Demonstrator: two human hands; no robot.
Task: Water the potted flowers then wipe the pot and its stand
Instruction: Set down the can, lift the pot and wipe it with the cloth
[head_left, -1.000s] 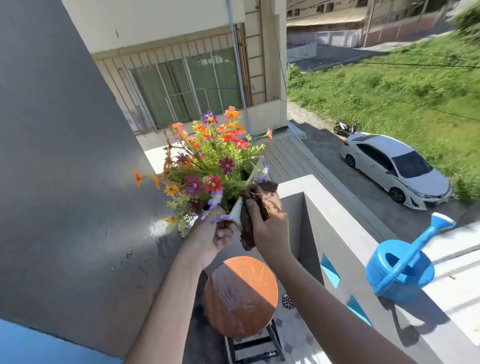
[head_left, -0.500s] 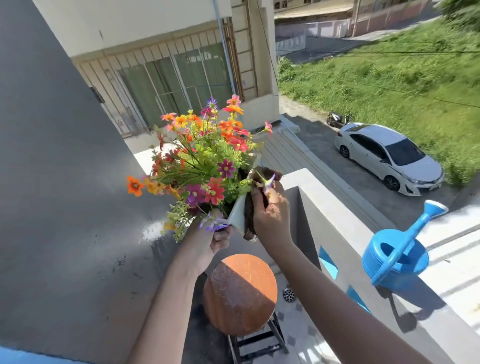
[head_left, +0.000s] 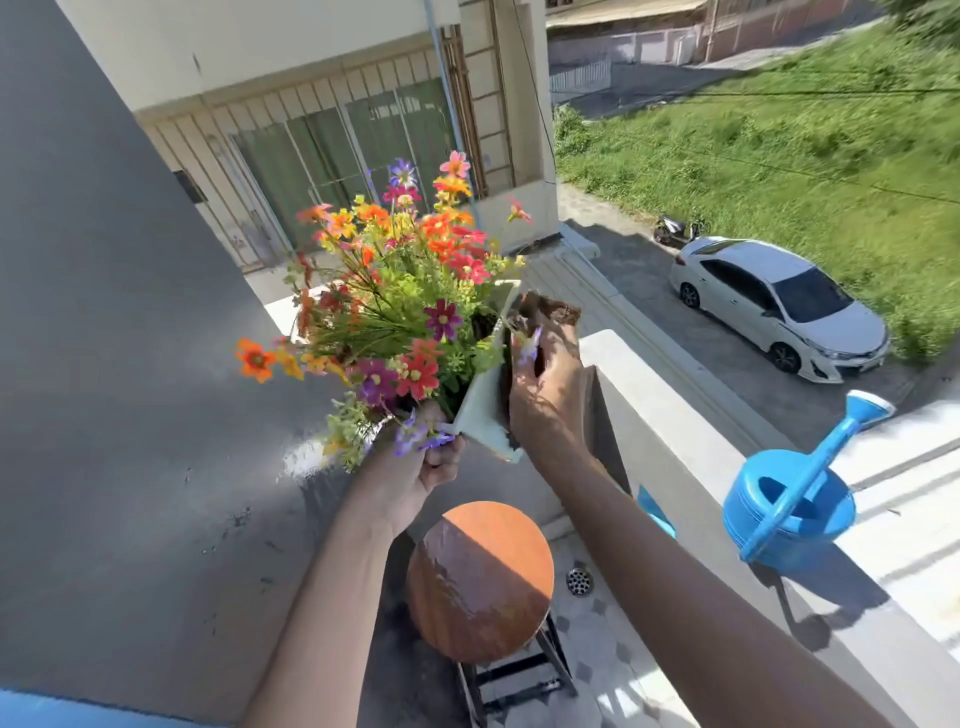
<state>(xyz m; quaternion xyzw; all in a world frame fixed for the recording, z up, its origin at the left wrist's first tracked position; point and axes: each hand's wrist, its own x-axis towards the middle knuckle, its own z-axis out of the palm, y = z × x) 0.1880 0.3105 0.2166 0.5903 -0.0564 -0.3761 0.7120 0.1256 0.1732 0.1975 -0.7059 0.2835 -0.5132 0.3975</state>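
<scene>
Pot (head_left: 485, 410): one, white, square-sided, held up in the air above the stand and tilted so that its mouth faces left toward the grey wall (head_left: 119, 364). Flowers (head_left: 400, 301): one mixed bunch in orange, red, pink, purple and yellow with green foliage, spilling out of the pot to the left.

Left hand (head_left: 415, 475): one, raised from below on a bare forearm, fingers curled closed around the pot's lower left corner, partly hidden by drooping purple blooms.

Right hand (head_left: 545, 395): one, reaching up from lower right on a bare forearm, palm turned to the pot's right side, fingers pressing a cloth against it. Cloth (head_left: 550, 314): one, dark brown, bunched, its top edge showing above the fingertips at the pot's rim.

Stand (head_left: 480, 579): one, a round orange-brown top on dark legs, directly below the pot and apart from it; its surface glistens wet, half in shade.

Watering can (head_left: 792, 504): one, blue, resting on the white ledge (head_left: 675, 410) at right, spout pointing up and right, well apart from both hands.

Floor drain (head_left: 579, 581): one, just right of the stand.

Car (head_left: 776, 306): one, white, parked on the street below.
</scene>
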